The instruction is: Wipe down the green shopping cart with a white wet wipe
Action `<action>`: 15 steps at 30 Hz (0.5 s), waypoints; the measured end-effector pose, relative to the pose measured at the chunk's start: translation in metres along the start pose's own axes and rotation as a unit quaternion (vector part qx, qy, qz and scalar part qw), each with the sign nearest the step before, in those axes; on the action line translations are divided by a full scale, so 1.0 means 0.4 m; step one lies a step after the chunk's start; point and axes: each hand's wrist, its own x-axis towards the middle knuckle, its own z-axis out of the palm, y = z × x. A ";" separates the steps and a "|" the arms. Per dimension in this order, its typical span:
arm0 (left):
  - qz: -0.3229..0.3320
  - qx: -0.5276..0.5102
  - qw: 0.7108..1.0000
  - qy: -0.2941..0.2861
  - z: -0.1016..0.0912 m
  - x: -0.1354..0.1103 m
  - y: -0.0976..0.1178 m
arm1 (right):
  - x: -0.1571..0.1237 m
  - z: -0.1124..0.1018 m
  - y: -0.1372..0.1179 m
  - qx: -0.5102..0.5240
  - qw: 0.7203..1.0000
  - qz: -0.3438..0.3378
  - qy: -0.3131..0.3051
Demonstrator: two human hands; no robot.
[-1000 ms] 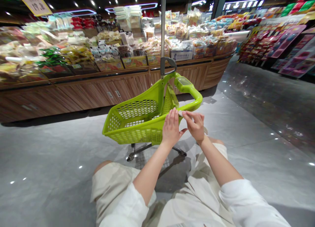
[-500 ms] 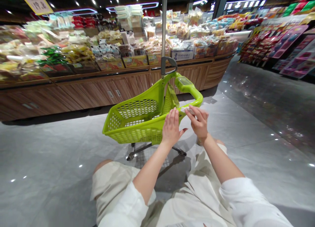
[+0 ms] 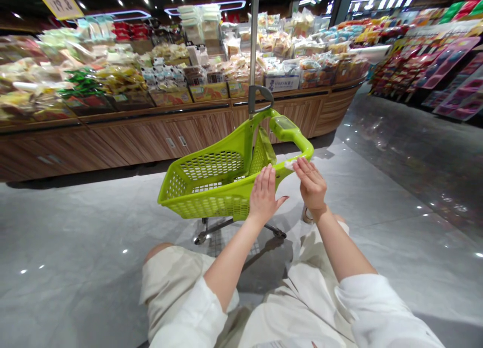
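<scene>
White sleeves (image 3: 381,307) and beige shorts (image 3: 177,282) are seen nearest, at the bottom of the view, with two bare forearms reaching forward from them. The left hand (image 3: 265,197) is laid against the rim of a lime-green plastic shopping cart (image 3: 211,209), its fingers spread open and gripping nothing. The right hand (image 3: 311,184) is raised just beside the cart's curved handle (image 3: 296,136), its fingers (image 3: 304,165) held together and slightly curved. A small whitish scrap (image 3: 289,164) is seen at the handle, by those fingertips; whether it is gripped cannot be told. Fingertip handling of this scrap is judged to be the step in hand, and close, careful finger control appears to be called for. The cart stands on a polished grey floor (image 3: 75,237), a metal pole (image 3: 254,36) rising behind its handle. Farther off, packaged foods (image 3: 113,81) are heaped on a long wood-panelled counter (image 3: 151,141), beneath a yellow price sign (image 3: 58,0). Pink-packaged goods (image 3: 449,56) hang on a display at the far right.
</scene>
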 end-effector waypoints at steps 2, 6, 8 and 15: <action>-0.006 0.001 1.000 -0.006 -0.001 0.000 0.003 | 0.010 0.001 0.001 -0.005 0.998 0.034 0.056; -0.007 0.007 1.000 -0.008 0.000 -0.001 0.002 | -0.016 0.039 -0.047 0.041 0.998 0.005 0.048; -0.002 0.009 1.000 -0.007 0.001 -0.002 -0.001 | -0.035 0.057 -0.072 0.066 0.997 -0.032 0.016; 0.003 0.014 1.000 0.009 0.003 -0.002 -0.009 | -0.019 0.038 -0.036 0.051 0.994 -0.076 -0.061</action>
